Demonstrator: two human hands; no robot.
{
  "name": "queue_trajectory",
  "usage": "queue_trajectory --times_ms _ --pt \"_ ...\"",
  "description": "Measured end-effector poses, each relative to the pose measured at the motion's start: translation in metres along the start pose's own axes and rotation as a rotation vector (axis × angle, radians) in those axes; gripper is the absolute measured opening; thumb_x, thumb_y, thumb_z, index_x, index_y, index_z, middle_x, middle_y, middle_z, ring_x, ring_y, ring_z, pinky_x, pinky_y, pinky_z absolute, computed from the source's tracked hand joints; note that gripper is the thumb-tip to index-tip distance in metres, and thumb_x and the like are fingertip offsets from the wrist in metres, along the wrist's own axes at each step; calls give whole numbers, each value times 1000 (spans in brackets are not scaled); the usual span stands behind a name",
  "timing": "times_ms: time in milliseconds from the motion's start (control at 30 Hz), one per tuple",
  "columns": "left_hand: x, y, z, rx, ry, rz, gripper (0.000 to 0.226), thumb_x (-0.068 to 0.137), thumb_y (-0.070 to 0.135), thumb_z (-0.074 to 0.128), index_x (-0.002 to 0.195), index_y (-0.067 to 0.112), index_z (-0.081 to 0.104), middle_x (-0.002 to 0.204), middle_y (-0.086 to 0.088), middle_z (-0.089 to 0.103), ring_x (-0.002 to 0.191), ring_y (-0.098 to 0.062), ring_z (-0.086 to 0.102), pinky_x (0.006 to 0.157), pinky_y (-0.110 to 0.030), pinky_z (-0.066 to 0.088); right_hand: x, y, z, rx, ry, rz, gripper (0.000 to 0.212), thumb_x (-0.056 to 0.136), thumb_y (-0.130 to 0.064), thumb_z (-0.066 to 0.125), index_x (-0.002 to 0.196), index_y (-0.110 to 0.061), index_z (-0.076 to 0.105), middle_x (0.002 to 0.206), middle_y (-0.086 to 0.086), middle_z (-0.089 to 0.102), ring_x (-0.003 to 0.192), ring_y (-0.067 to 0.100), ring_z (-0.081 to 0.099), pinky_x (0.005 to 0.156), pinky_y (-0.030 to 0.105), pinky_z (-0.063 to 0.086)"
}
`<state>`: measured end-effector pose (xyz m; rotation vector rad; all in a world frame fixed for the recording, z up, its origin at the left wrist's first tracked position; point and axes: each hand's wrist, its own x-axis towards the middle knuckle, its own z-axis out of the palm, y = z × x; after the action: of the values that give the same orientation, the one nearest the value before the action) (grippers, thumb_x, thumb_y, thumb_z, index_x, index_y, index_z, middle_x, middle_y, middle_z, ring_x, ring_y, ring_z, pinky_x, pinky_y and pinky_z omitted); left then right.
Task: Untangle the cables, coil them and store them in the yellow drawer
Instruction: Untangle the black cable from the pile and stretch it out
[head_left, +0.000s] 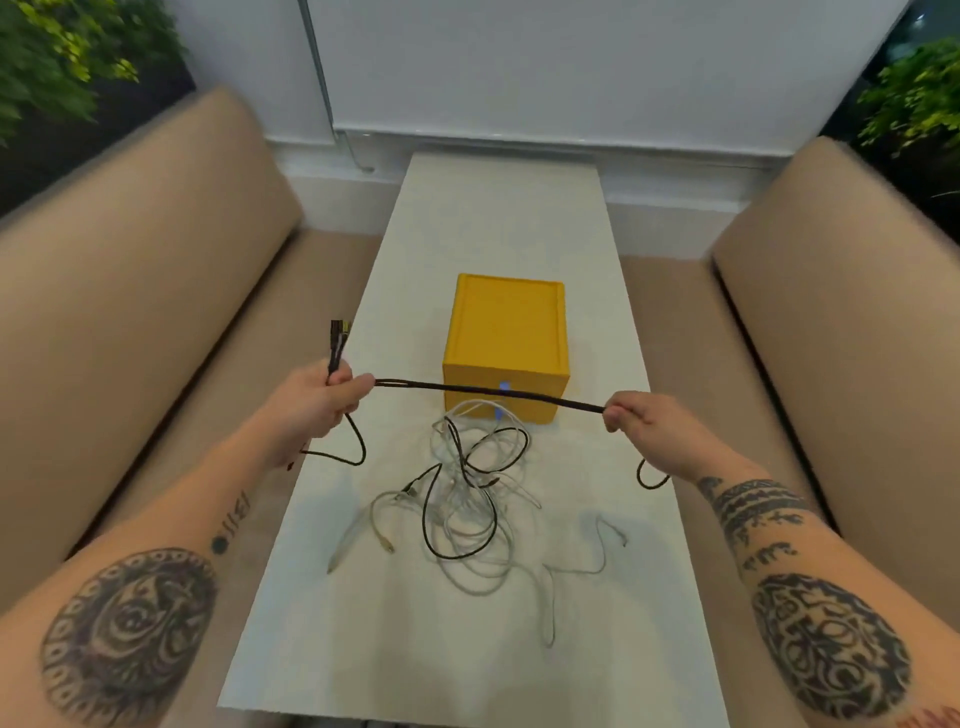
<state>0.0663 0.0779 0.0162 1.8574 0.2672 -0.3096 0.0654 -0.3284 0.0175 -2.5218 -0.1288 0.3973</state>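
Both grips are clamped on one black cable. The person's left-hand grip curls round it, with the plug ends standing up out of the fist. The right-hand grip pinches it further along. The length between them runs taut in the air, across the front of the yellow drawer. On the near side of the drawer, a tangle of white and black cables lies on the white worktop, its far loops reaching up to the drawer's front. Tan sofas flank the drawer on either side.
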Motion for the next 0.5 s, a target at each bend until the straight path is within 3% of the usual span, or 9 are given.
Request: queue_trajectory --times_ms 133,200,267,300,367,433,500 --pt "-18 -28 31 132 -155 -119 47 95 21 66 66 25 29 57 4 38 49 -12 24 45 -24 15 1 18 35 -40 -465 175 30 100 -37 50 83 -22 70 74 1 61 62 16 49 59 28 38" --pt "-21 -29 48 167 -176 -132 48 94 21 66 64 24 30 58 2 39 46 -11 26 45 -26 15 9 9 51 -74 -560 187 28 100 -42 49 99 -22 69 86 5 72 67 19 59 69 30 47" --pt "-27 -30 63 166 -201 -130 47 95 22 66 63 25 30 57 2 41 46 -12 25 44 -26 16 13 -1 65 -185 -556 179 50 97 -57 49 133 -22 55 121 2 69 104 21 66 97 40 49" --pt "-29 -30 69 161 -215 -123 47 95 22 65 63 24 31 55 3 41 47 -13 24 44 -25 17 14 -6 72 -236 -518 165 72 92 -66 51 148 -24 40 141 3 57 124 24 57 107 45 43" --pt "-34 -26 80 137 -245 -86 48 96 21 64 63 24 30 50 7 38 48 -14 23 44 -25 18 10 -19 83 -290 -396 26 99 80 -79 55 158 -30 18 161 2 30 146 27 31 116 52 29" --pt "-39 -15 93 80 -290 -13 48 97 17 63 63 24 28 49 10 33 46 -12 23 43 -22 20 -1 -43 96 -258 -275 -190 97 80 -75 60 157 -33 18 164 -2 23 151 25 18 119 55 19" --pt "-44 -2 103 49 -325 66 48 98 11 60 64 22 29 49 12 32 43 -7 26 41 -17 23 -11 -66 108 -135 -161 -318 69 89 -57 62 148 -32 36 150 -2 47 142 24 37 115 52 26"
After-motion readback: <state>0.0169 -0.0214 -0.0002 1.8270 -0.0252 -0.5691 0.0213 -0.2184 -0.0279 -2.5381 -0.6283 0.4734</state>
